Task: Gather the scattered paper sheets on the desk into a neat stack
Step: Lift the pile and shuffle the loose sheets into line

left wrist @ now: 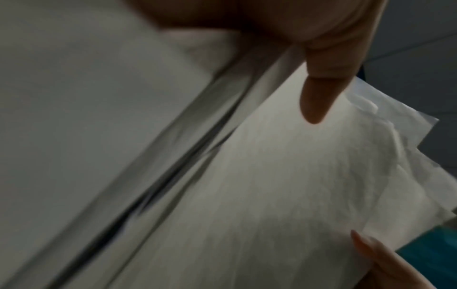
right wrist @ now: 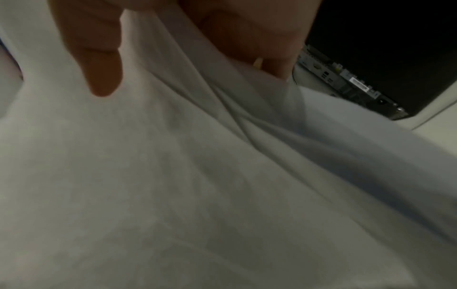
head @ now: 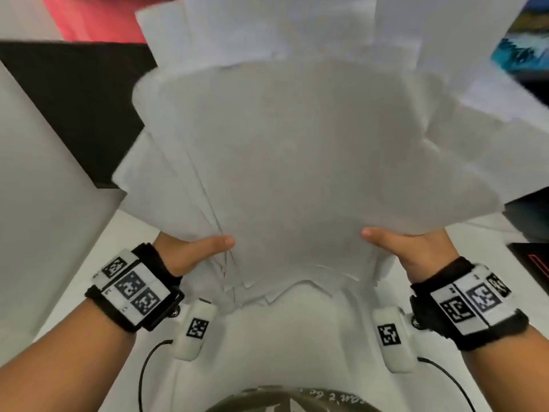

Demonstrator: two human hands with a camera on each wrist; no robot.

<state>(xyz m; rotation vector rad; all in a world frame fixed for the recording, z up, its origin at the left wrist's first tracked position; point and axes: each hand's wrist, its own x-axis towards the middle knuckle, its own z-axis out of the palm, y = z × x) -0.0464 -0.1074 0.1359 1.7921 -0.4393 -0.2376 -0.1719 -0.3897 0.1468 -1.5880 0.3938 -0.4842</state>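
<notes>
A fanned bundle of white paper sheets [head: 312, 162] is held up above the white desk [head: 297, 337], its edges uneven and spread like a fan. My left hand [head: 193, 251] grips the bundle's lower left side, thumb on top, fingers hidden behind the sheets. My right hand [head: 410, 248] grips the lower right side the same way. In the left wrist view my thumb [left wrist: 319, 93] lies on the paper sheets [left wrist: 284, 185], and the other hand's thumb [left wrist: 380, 260] shows at the bottom. In the right wrist view thumb [right wrist: 99, 64] and fingers pinch the paper sheets [right wrist: 197, 176].
A black mat or pad [head: 77, 108] lies at the left on the desk, beside a pale panel [head: 38, 203]. A black computer box [right wrist: 385, 58] with ports stands at the right. Something red [head: 95, 19] lies at the far left, and a blue-printed thing [head: 520, 52] at the far right.
</notes>
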